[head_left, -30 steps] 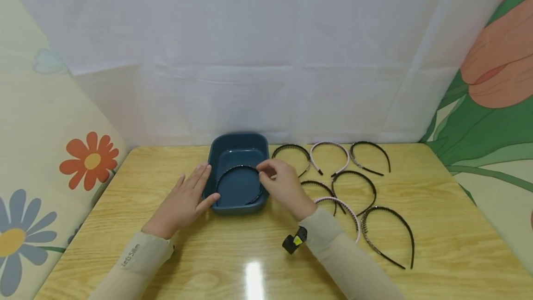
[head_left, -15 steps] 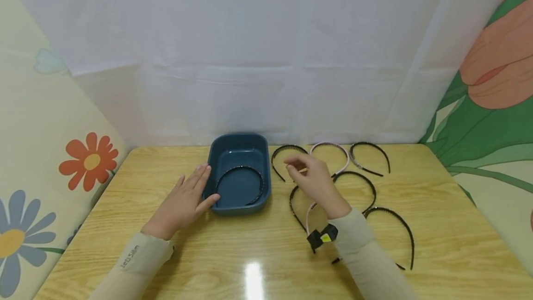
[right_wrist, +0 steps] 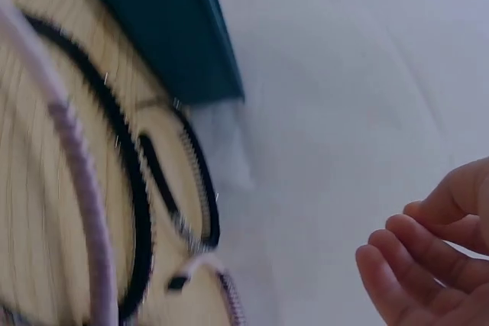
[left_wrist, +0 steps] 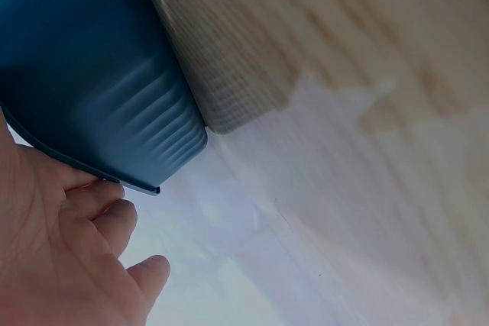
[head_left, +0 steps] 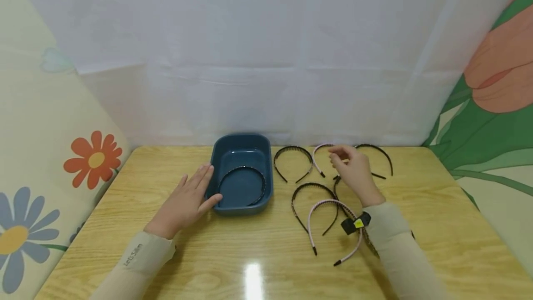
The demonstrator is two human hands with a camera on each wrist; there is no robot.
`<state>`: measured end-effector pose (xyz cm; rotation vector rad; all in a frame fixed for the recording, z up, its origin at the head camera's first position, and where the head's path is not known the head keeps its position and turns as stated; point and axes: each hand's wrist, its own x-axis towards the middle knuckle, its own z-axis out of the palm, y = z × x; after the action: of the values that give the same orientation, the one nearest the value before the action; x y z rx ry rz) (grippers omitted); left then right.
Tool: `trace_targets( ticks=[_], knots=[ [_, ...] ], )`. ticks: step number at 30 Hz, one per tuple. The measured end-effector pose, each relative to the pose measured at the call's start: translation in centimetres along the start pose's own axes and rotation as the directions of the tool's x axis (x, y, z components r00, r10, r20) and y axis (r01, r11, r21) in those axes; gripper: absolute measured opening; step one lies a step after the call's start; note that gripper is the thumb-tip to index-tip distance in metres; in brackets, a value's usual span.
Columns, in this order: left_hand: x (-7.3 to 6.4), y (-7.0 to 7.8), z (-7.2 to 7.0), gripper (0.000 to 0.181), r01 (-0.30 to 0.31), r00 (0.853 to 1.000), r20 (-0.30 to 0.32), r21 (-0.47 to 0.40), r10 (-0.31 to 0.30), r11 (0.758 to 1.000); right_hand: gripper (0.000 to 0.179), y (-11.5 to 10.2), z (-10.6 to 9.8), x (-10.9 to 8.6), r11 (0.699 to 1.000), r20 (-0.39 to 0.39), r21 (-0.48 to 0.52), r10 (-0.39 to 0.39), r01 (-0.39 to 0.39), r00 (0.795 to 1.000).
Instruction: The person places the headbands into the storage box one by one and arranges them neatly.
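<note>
A deep blue rectangular tub (head_left: 241, 143) stands on the table with one black headband (head_left: 244, 167) lying inside. My left hand (head_left: 185, 203) lies along the tub's left side, fingers straight and touching the rim, as the left wrist view confirms at the tub's edge (left_wrist: 114, 74). Over the group of headbands on the right hovers my right hand (head_left: 354, 170), holding nothing, fingers loosely bent. Under and around it are a pink headband (head_left: 315, 159) at the back, partly hidden, a black headband (head_left: 383, 153) beyond, and another pink headband (head_left: 329, 201) nearer the front.
More black headbands lie right of the tub, one at the back (head_left: 293, 147) and one overlapping the front pink one (head_left: 311, 184). My right forearm covers others. A white cloth (head_left: 250, 59) hangs behind the wooden table (head_left: 200, 263).
My right hand has let go of the black headband in the tub and moved right, above the other headbands. My left hand has stayed at the tub's side.
</note>
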<state>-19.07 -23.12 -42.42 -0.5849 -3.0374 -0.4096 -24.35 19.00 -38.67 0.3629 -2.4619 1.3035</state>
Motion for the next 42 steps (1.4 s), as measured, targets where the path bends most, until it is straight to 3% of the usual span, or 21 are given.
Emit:
trace_targets(
  ticks=[10,19,24,29,35,42],
  knots=[
    [-0.1,0.1,0.2,0.086,0.005,1.000,0.001,-0.007,-0.005,1.000,0.022,6.2,-3.3,1.7,0.982,-0.094,-0.179,0.050,-0.067,0.994],
    [-0.1,0.1,0.2,0.086,0.002,1.000,-0.004,0.003,-0.002,1.000,0.030,10.1,-5.8,2.5,0.953,-0.001,-0.291,0.084,-0.081,0.996],
    [-0.1,0.2,0.2,0.086,0.003,1.000,-0.005,0.003,-0.003,1.000,0.035,11.3,-7.0,2.9,0.922,0.052,-0.373,0.129,-0.100,0.990],
    [-0.1,0.2,0.1,0.085,0.003,1.000,-0.007,0.004,-0.003,1.000,0.042,12.6,-7.9,3.3,0.867,0.091,-0.481,0.198,-0.131,0.976],
    [-0.1,0.3,0.2,0.086,0.008,1.000,-0.001,0.002,-0.008,1.000,0.053,13.7,-8.8,3.0,0.808,0.109,-0.551,0.318,-0.209,0.942],
    [-0.2,0.4,0.0,0.086,0.008,1.000,-0.005,-0.004,-0.008,1.000,0.054,14.3,-9.5,2.8,0.794,0.138,-0.552,0.390,-0.256,0.911]
  ],
)
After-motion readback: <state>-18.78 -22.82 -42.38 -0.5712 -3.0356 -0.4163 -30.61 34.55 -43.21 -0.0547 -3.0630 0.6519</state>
